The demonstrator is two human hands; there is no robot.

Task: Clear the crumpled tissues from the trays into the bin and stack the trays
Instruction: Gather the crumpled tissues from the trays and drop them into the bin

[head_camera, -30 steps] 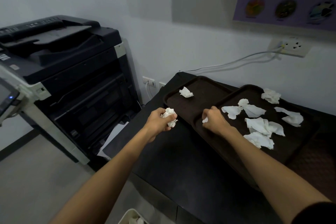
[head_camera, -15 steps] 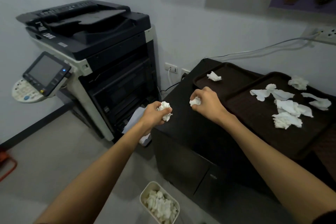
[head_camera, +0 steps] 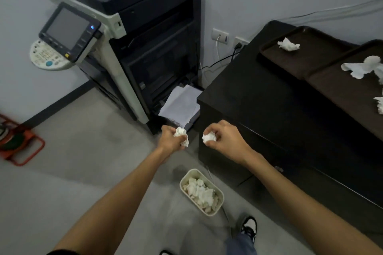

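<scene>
Tissue wad, white, tightly balled, gripped in curled fingers of left hand; second wad pinched by right hand. Both held above floor, just beyond bin; bin oblong, long axis upper-left to lower-right, tissue-filled. Versus 0.5 s ago: right hand off cabinet top, both nearer bin.

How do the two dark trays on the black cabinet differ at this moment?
The copier-side tray holds one crumpled tissue; the other tray holds several tissues. The copier-side tray shows almost whole, while the other tray is cut off by the picture's right edge. Both are dark, rimmed, lie side by side on the black cabinet, and are not yet cleared or stacked.
</scene>
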